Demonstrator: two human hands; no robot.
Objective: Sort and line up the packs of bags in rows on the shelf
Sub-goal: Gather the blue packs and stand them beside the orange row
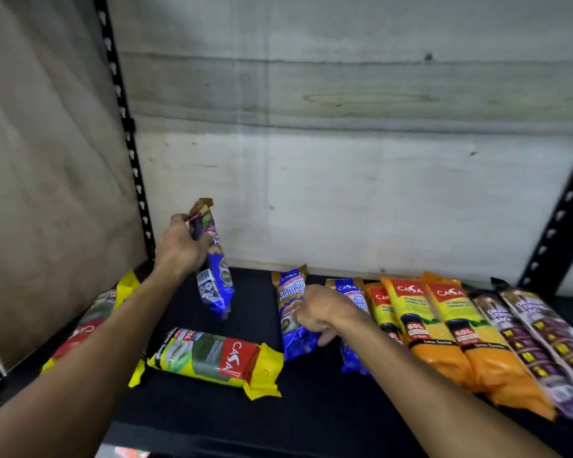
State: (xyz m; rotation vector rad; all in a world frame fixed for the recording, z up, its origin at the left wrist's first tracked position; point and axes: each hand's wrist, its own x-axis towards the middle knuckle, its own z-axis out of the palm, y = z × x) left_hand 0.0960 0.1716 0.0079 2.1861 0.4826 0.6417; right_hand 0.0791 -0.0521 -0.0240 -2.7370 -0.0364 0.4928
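Fingers of left hand (179, 246) curl round a blue pack (212, 259), held upright w/ long axis near vertical, lifted left of the blue Singlet Handle pack (293, 312). Right hand (318, 314) rests on that pack, fingers loosely bent, grip unclear. Pack lies front-to-back, starting the row; right hand nearer. Held pack likely goes just left of it.

The left hand (179, 247) is gripping a blue pack (214, 269), holding it upright above the black shelf (212, 421). The right hand (318, 312) is resting on another blue pack (293, 312) lying beside orange packs (444, 338) and purple packs (540, 338). A yellow-ended pack (219, 361) is lying crosswise in front.
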